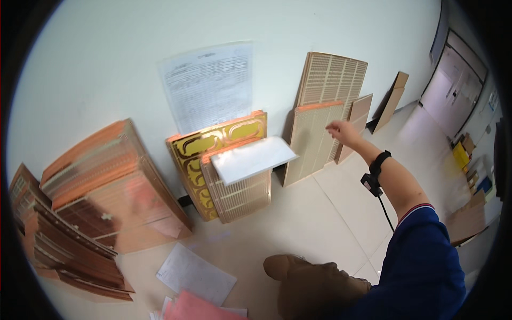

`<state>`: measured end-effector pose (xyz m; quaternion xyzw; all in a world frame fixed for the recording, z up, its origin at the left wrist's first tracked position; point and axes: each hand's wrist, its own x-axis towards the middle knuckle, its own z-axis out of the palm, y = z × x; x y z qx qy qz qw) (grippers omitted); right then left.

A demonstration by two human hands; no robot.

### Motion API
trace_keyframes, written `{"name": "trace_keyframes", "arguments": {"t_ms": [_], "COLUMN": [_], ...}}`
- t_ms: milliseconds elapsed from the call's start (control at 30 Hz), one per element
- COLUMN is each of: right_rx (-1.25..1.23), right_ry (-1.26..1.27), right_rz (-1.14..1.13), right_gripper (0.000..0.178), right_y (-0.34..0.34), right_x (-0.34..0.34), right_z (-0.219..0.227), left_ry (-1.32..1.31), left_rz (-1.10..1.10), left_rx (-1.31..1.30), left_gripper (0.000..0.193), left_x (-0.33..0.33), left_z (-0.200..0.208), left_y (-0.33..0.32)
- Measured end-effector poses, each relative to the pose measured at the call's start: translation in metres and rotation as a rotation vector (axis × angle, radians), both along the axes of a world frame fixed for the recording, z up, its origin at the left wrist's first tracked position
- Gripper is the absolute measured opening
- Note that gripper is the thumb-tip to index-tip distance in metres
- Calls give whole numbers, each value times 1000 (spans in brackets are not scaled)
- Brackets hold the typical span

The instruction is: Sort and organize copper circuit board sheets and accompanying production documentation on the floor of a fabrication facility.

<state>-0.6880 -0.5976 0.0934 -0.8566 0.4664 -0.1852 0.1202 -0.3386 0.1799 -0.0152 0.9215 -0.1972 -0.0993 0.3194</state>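
My right hand [341, 132] reaches out at the end of a bare forearm with a dark blue sleeve, its fingers curled together. It is at the right edge of a tan panel [312, 141] with copper-coloured edges that leans on others against the wall. Whether the fingertips grip that edge is too small to make out. Directly behind stands a taller slotted panel [333, 74], and a narrower plain one [353, 130] leans to the right. A black strap with a small camera [372, 181] circles my wrist. My left hand is out of view.
Left of centre, a white sheet [253, 160] rests on ribbed copper panels [242, 197], beside a yellow-patterned panel [192, 154]. More copper sheets [101, 165] lean farther left. Papers [194, 274] and a pink item [200, 308] lie low. Brown boards [389, 109] and a door [453, 88] are right.
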Motion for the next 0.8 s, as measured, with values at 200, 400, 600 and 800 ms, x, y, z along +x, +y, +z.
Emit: {"name": "trace_keyframes", "arguments": {"t_ms": [200,400,600,800], "right_rx": [-317,-554,-514,-467], "right_ry": [-47,166,86,32], "right_rz": [112,103,166,222], "right_gripper": [24,40,37,33], "right_y": [-28,-41,-39,-59], "right_x": [49,35,49,46], "right_z": [3,-22,-13,-4], "left_ry": [164,436,560,664], "left_rz": [-107,-401,-485,-675], "left_rx": [-111,-243,-368,-375], "left_gripper": [22,22,19,17], "left_x": [-29,-79,-102,-118], "left_z": [155,190,165,104], "left_y": [-138,-269,-333,-354]}}
